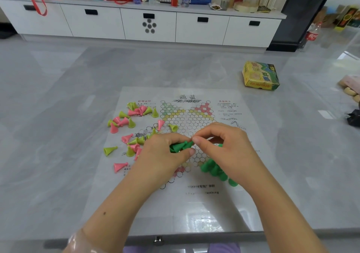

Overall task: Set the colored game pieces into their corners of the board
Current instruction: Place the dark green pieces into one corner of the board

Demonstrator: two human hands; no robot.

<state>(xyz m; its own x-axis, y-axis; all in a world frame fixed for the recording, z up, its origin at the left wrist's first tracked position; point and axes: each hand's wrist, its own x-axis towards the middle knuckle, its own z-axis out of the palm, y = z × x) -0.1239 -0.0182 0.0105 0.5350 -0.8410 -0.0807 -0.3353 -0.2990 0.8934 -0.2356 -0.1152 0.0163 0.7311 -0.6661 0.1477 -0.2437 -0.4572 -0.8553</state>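
Head view: the paper game board (229, 174) is seen spread flat on a grey table (58, 116), with both hands held over its middle. A small bunch of dark green pieces (178, 147) is gripped in the curled fingers of the left hand (165, 155), their tips pointing toward the right hand (222, 145). The tip of one of these pieces is pinched between the thumb and forefinger of the right hand, so the two hands meet at the bunch. More dark green pieces (214, 170) are grouped on the board just beneath the right wrist, partly hidden by it; whether they stand upright cannot be told. Pink and yellow-green pieces (128, 128) are scattered to the left of the left hand, most lying on their sides, some on the board's left edge and some on the bare table. One pink piece (161, 124) and one yellow-green piece (173, 127) are seen just beyond the left hand's knuckles. A yellow and green box (260, 76) is set well beyond the right hand.
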